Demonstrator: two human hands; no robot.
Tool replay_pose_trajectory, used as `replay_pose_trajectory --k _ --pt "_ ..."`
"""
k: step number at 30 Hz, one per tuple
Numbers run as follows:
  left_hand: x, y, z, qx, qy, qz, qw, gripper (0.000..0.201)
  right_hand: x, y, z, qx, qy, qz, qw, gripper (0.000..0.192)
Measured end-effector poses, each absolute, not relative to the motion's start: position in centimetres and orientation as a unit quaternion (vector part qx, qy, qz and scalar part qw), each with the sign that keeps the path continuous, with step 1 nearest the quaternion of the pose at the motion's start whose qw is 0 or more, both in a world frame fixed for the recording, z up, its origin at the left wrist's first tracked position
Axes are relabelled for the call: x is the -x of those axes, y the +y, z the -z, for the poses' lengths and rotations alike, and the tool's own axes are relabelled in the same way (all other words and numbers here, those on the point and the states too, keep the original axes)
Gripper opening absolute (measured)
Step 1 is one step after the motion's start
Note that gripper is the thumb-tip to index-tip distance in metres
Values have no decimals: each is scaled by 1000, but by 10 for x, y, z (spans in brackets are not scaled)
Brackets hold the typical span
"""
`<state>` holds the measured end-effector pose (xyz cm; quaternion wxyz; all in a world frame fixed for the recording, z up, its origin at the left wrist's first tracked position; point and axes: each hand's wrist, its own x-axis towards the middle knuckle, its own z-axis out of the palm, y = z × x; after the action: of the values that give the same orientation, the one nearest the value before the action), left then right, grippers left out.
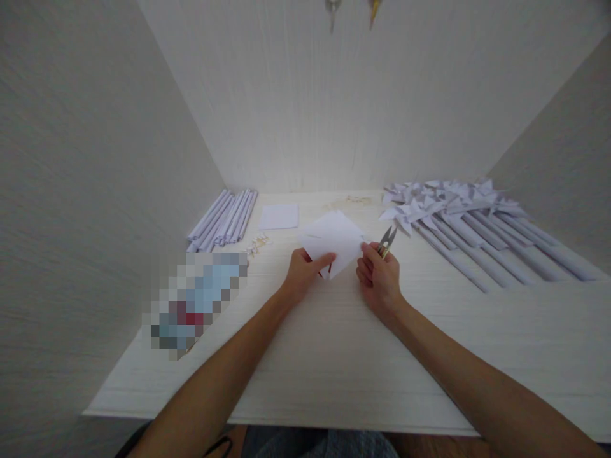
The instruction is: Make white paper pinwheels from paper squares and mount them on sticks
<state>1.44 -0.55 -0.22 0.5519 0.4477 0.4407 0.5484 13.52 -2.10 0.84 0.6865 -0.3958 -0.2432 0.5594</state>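
Both hands worked at the middle of the white counter, inside a three-walled booth. Left hand pinched the near left corner of a folded white paper sheet, thumb on top, fingers under. Right hand was closed around small thread snips, blades parted and pointing toward 12 o'clock, tips just beside the sheet's right edge. The sheet lay tilted like a diamond, long axis running from about 7 to 1 o'clock, directly between the two hands and slightly beyond them; the left hand already touched it, the right was nearer its free edge. Whether the blades touched the paper could not be told. At 10 o'clock lay a bundle of rolled paper sticks, a flat paper square beside it, and small pale bits near its near end. At 2 o'clock, a row of finished paper pinwheels fanned out on long rolled handles. A blurred-out item sat at 9 o'clock.
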Motion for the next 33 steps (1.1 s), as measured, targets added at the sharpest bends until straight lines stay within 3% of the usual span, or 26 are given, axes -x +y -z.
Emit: replay_pose_trajectory --k 6,14,19,33 --pt "-17 -9 2 -468 436 -560 527 16 -132 -23 -7 411 -291 -566 653 29" --pt "-17 -6 -2 -372 446 -632 513 22 -123 -32 2 494 -532 -470 502 22" --pt "-17 -8 -2 -407 467 -587 521 20 -124 -33 1 490 -541 -468 498 24" --pt "-19 -7 -1 -318 462 -645 519 27 -124 -32 1 476 -550 -475 495 15"
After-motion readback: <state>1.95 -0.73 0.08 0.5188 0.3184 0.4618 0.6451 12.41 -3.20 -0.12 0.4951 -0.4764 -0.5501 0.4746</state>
